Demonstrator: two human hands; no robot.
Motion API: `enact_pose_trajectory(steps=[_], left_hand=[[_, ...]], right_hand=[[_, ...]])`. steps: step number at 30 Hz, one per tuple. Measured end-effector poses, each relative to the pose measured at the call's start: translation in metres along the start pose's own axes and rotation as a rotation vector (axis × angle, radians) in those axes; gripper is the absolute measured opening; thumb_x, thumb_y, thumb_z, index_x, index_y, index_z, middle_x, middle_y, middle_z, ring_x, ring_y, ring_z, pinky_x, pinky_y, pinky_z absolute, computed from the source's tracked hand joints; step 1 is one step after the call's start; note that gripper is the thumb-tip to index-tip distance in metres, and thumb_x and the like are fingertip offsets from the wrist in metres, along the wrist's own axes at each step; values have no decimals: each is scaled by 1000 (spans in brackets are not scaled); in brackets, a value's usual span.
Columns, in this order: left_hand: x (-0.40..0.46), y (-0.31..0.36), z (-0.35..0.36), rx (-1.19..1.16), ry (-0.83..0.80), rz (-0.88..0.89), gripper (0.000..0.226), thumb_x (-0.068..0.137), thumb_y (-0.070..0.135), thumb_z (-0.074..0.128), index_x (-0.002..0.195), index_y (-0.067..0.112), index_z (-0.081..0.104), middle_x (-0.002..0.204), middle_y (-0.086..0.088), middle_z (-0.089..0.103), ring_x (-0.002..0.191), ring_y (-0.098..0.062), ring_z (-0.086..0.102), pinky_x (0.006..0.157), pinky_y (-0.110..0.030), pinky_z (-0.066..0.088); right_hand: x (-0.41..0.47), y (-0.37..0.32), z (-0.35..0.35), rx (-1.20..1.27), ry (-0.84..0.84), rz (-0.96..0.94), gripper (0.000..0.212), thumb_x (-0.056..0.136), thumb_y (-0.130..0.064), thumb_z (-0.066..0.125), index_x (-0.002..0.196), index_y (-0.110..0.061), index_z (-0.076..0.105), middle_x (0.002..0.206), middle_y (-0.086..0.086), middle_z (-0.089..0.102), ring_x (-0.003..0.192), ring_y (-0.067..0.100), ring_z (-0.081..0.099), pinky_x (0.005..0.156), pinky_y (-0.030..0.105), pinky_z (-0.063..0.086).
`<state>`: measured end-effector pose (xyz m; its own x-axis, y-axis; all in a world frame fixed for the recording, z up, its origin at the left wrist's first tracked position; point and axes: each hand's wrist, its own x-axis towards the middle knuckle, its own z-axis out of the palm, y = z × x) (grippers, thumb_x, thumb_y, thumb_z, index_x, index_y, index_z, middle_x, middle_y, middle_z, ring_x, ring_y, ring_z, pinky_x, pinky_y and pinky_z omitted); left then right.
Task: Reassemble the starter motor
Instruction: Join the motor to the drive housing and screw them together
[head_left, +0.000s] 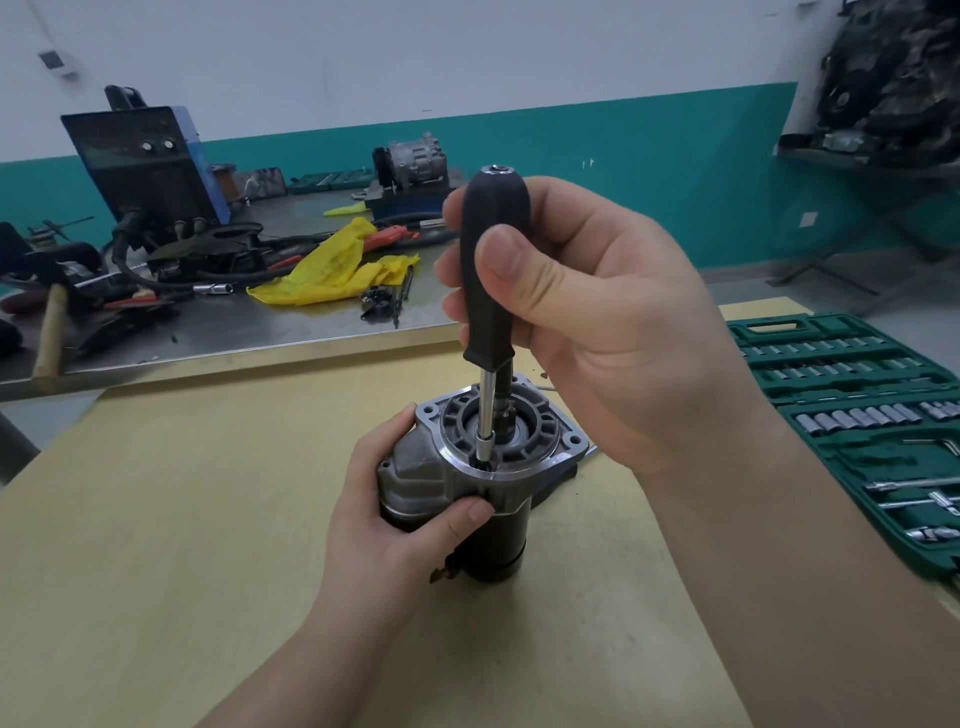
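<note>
Far left of the starter motor (467, 483), a blue machine (150, 161) and a tangle of cables and tools crowd the steel bench (260, 332), too jumbled to sort out; a yellow rag (332, 270) lies nearer.

The motor stands upright on the wooden worktop (156, 519), flange end up. The left hand (384, 514) wraps round its housing from the left, thumb across the front, hiding much of that side.

Above the motor, the right hand (582, 322) grips the black handle of a nut driver (491, 291), whose shaft drops straight into the flange; its tip is lost in a recess.

Right of the motor, a green socket set case (857, 431) lies open, cut off by the edge of view.
</note>
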<state>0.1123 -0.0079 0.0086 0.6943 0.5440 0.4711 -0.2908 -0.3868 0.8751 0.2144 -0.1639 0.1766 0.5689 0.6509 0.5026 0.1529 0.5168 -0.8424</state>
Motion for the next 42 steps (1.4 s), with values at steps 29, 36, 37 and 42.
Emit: enact_pose_trajectory(steps=[29, 36, 37, 42], left_hand=[[-8, 0, 2, -59, 38, 9, 86, 59, 42, 98, 136, 52, 60, 131, 18, 73, 117, -10, 74, 91, -19, 60], [0, -3, -5, -86, -21, -37, 89, 54, 40, 101, 134, 48, 62, 127, 12, 75, 109, -16, 78, 84, -24, 63], [4, -4, -9, -98, -45, -55, 91, 52, 39, 102, 134, 46, 63, 125, 9, 75, 107, -19, 79, 83, -26, 64], [29, -8, -38, -232, -215, -129, 97, 43, 40, 111, 130, 30, 72, 123, -11, 78, 105, -34, 80, 83, -37, 67]], right_hand=[[-7, -3, 14, 94, 221, -208, 31, 103, -21, 56, 129, -8, 65, 94, 9, 69, 81, 24, 65, 76, 41, 58], [-4, -1, 8, 112, 289, -234, 28, 106, -24, 49, 125, -9, 63, 92, 11, 62, 74, 22, 58, 64, 39, 53], [-4, -3, 6, 121, 296, -236, 29, 106, -25, 49, 124, -7, 64, 90, 11, 61, 71, 22, 56, 59, 36, 49], [2, -1, -10, -138, 228, -145, 25, 94, -32, 71, 96, -7, 76, 68, 1, 56, 49, 17, 41, 43, 26, 33]])
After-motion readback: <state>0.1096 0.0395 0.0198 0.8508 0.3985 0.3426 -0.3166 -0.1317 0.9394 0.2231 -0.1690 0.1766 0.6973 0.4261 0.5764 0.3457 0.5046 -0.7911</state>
